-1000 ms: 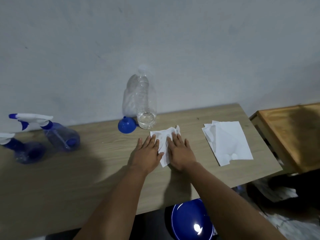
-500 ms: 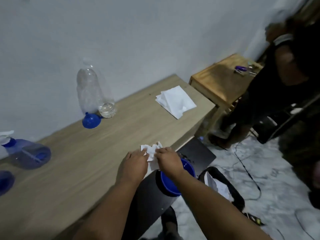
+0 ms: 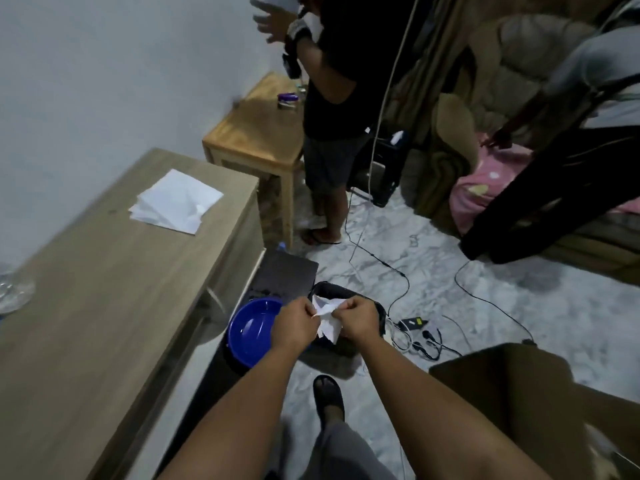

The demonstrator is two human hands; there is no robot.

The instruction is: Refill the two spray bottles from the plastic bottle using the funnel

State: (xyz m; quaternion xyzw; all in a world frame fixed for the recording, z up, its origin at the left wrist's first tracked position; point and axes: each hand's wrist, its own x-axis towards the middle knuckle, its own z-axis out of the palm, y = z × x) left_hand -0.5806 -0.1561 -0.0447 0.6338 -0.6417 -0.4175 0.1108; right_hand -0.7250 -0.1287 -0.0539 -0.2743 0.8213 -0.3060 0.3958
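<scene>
The plastic bottle (image 3: 14,294) shows only as its clear base at the left edge of the view, standing on the table (image 3: 104,323); the spray bottles and funnel lie outside the view. Off the table's near edge, both hands meet over the floor: the left hand (image 3: 296,325) and the right hand (image 3: 356,320) each pinch a crumpled white tissue (image 3: 325,317) stretched between them, fingers curled on it. Just left of the left hand, below the table edge, sits a blue bowl (image 3: 251,332) on a dark surface. Beyond the hands lies a dark bag (image 3: 346,294). A stack of white tissues (image 3: 176,202) rests near the table's far end. Past it stands a small wooden side table (image 3: 256,136), beside which a person in dark clothes (image 3: 332,98) stands. Cables (image 3: 415,337) trail across the marbled floor (image 3: 519,306).
</scene>
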